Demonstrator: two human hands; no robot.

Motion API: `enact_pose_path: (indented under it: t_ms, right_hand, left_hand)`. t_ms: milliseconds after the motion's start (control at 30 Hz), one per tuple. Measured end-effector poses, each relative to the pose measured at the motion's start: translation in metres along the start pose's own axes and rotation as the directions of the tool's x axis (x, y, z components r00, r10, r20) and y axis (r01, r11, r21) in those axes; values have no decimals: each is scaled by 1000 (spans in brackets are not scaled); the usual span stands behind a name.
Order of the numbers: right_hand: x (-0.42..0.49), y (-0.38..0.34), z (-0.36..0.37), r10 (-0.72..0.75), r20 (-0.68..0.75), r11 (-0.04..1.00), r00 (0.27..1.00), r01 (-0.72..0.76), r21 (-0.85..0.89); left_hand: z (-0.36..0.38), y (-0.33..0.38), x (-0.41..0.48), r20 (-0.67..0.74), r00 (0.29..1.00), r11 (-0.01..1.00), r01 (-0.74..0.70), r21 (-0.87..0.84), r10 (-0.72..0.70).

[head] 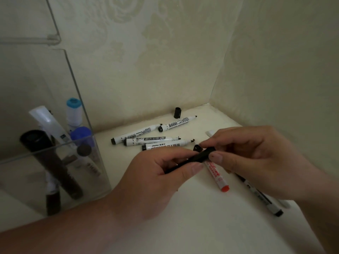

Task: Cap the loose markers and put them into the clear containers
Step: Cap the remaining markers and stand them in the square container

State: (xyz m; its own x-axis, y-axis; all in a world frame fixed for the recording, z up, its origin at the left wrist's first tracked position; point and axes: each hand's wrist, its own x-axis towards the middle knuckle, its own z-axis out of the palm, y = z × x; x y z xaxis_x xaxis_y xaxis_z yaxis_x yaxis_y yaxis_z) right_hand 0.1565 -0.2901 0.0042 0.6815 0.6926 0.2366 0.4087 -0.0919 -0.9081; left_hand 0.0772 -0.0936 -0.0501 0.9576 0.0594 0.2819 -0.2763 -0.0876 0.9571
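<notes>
1. The left hand (156, 178) is pinching a slim black marker (190, 159) by its barrel just right of the frame's centre, with the thumb below and the fingers curled over it.
2. The right hand (256, 156) is pinching the marker's thicker upper-right end between thumb and forefinger. Both grips are closing on the marker and holding it above the cream table (183, 226).
3. A small black cap (197, 147) is lying just behind the held marker.
4. Four white-barrelled markers with bare black tips (150, 141) are lying in a loose cluster above the hands.
5. A second black cap (177, 112) is standing upright near the wall, just beyond the cluster.
6. A white marker with a red end (218, 178) is lying below the hands. A black-and-white marker (262, 197) is lying at the lower right, partly hidden under the right hand.
7. A clear plastic container (55, 146) is standing at the left of the frame, holding several markers that are leaning inside it, among them a thick black one (49, 162).
</notes>
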Motion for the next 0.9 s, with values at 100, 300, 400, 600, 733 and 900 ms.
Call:
enact_pose_path:
  t_ms: [100,300,400,600,733,900]
  right_hand:
    - [0,-1,2,32,-31,999,999,-31,25]
    - [1,-1,9,79,-63,997,995,-78,21]
    - [2,2,10,29,-59,999,998,-31,-28]
    - [7,-1,-17,-62,-213,998,975,55,-42]
    - [11,4,-49,-10,-475,991,880,-54,-122]
    - [12,16,-69,116,-480,879,870,-315,-359]
  left_hand:
    - [-1,0,1,8,1000,998,12,-58,-12]
    - [-2,2,0,21,1000,999,-2,-52,3]
    - [-2,-1,-1,28,999,999,-31,10,30]
    - [-3,-1,-4,78,978,847,-207,490,194]
    - [-12,-13,3,119,973,638,-219,738,196]
    - [-17,-23,9,152,966,518,-241,821,209]
